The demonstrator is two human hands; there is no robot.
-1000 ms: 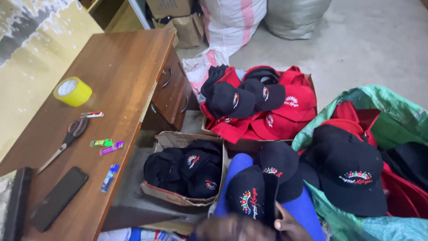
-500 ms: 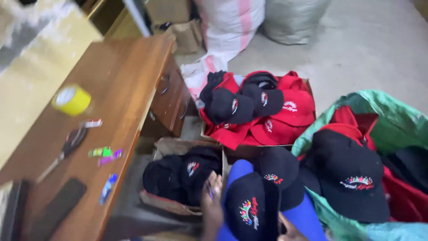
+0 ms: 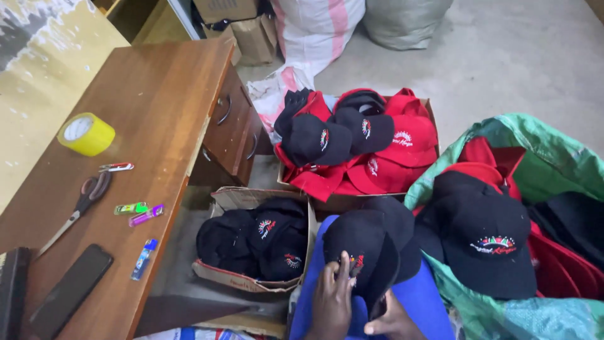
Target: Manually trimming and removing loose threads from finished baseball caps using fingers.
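A black cap with an embroidered front rests on my lap, which is covered in blue cloth. My left hand presses its fingers on the cap's front near the embroidery. My right hand holds the cap from below at the brim; only part of it shows at the bottom edge. To the left, an open cardboard box holds several black caps. Behind it, another box holds red and black caps.
A green sack at the right is full of black and red caps. On the wooden desk at left lie a yellow tape roll, scissors, several lighters and a dark phone. Sacks and cartons stand on the concrete floor behind.
My left hand has moved right from beside the box of black caps onto the front of the cap on my lap. The view has shifted slightly.
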